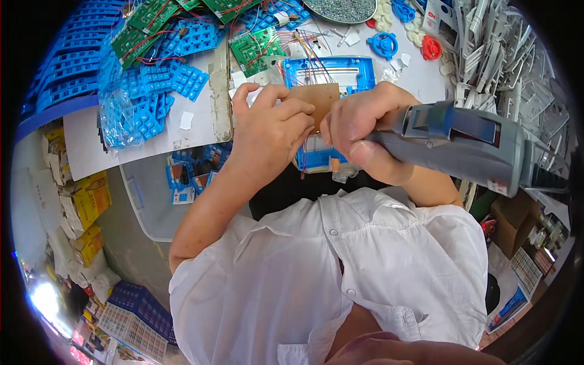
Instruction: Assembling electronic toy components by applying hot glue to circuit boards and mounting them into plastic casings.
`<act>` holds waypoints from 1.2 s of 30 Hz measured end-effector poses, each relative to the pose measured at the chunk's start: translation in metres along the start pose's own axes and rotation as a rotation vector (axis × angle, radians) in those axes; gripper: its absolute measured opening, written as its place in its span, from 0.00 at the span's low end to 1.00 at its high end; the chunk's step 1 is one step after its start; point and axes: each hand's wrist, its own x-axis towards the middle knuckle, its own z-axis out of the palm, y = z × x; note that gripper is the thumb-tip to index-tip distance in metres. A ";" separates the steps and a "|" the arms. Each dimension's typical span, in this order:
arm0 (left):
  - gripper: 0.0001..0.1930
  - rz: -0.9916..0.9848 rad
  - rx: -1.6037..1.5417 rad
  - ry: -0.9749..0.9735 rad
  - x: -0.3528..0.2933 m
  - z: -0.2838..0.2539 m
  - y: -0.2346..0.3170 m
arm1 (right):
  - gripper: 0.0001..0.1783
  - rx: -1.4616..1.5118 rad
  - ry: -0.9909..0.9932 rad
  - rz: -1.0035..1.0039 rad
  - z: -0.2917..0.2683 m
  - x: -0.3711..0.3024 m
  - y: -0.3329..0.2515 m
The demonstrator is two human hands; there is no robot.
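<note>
My right hand (pixel 371 125) is wrapped round a grey electric screwdriver (pixel 450 146), its body stretching off to the right; the tip is hidden behind my fingers. Under both hands lies a blue plastic casing (pixel 365 70) with a white inside. A brown circuit board (pixel 322 94) sits over the casing, with thin coloured wires (pixel 316 58) running up from it. My left hand (pixel 271 131) holds the board's left edge with curled fingers, close to my right hand's knuckles.
Green circuit boards (pixel 255 52) with wires and blue keypads (pixel 152 85) are piled at the far left. A round tray (pixel 344 9) of small metal parts stands at the back. Grey plastic strips (pixel 505 67) heap up at right. Below the table's edge is a clear bin (pixel 143 204) with blue units.
</note>
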 end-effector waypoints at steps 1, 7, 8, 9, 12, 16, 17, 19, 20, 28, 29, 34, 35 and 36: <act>0.05 -0.003 -0.004 0.005 -0.001 0.001 0.000 | 0.10 -0.021 -0.002 -0.005 0.001 0.000 0.000; 0.03 -0.029 -0.015 0.029 -0.002 0.005 -0.002 | 0.07 -0.223 -0.075 -0.078 0.004 0.000 0.006; 0.03 -0.032 -0.023 0.031 -0.002 0.005 -0.002 | 0.07 -0.233 -0.080 -0.086 0.005 0.002 0.005; 0.03 -0.035 -0.031 0.028 -0.003 0.005 -0.002 | 0.07 -0.241 -0.086 -0.097 0.006 0.004 0.006; 0.03 -0.041 -0.023 0.036 -0.006 0.009 -0.002 | 0.08 -0.219 -0.112 -0.090 0.004 0.007 0.011; 0.05 -0.073 -0.076 0.054 -0.008 0.006 0.006 | 0.13 0.097 -0.008 0.020 -0.005 0.018 -0.012; 0.06 -0.079 -0.118 0.075 -0.010 0.010 0.008 | 0.15 0.244 0.114 -0.021 -0.001 0.019 -0.020; 0.08 -0.080 -0.188 0.116 -0.013 0.013 0.016 | 0.15 0.268 -0.006 -0.068 -0.012 0.018 -0.028; 0.09 -0.079 -0.211 0.140 -0.014 0.014 0.021 | 0.14 0.269 -0.027 -0.075 -0.014 0.016 -0.031; 0.14 -0.021 -0.262 0.204 -0.004 0.024 0.027 | 0.14 0.236 -0.024 -0.083 -0.020 0.002 -0.035; 0.14 -0.012 -0.258 0.198 -0.001 0.023 0.027 | 0.14 0.236 -0.012 -0.084 -0.021 0.002 -0.035; 0.10 0.030 -0.249 0.100 0.056 -0.006 -0.013 | 0.13 0.107 0.088 -0.122 -0.027 0.013 -0.015; 0.10 0.110 -0.253 0.152 0.076 -0.007 -0.037 | 0.12 0.104 0.096 -0.136 -0.027 0.011 -0.009; 0.12 0.080 -0.159 0.141 0.097 -0.008 -0.049 | 0.12 0.110 0.096 -0.154 -0.032 0.012 0.000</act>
